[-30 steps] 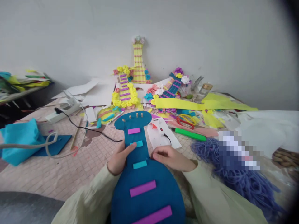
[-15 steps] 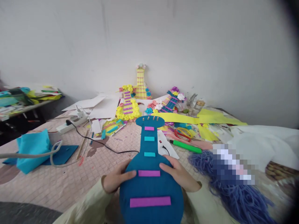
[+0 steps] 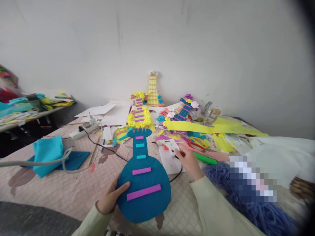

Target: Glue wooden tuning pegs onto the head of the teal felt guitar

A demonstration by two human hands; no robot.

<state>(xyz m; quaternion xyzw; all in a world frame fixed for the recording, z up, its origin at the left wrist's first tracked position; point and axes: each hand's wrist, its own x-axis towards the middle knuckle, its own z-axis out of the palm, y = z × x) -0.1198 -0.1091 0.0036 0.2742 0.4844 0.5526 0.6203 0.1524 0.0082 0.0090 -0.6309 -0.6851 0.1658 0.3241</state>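
Observation:
My left hand grips a blue lute-shaped craft piece by its left edge, thumb lying on the front. The piece is tilted a little, its neck pointing away from me. Purple and light-blue strips cross its face, and small pegs line the top of its head. To the right, my right hand has its fingers closed on the back part of a white glue gun with a red switch and a black cord. White paper lies under the glue gun.
Decorated yellow and blue craft instruments rest near the wall. Scissors, a green-handled tool and blue yarn lie at right. A power strip, cords and light-blue paper occupy the left side.
My right hand has left the blue lute-shaped piece and moved right onto the glue gun. With my left hand, the piece has shifted left and tilted slightly.

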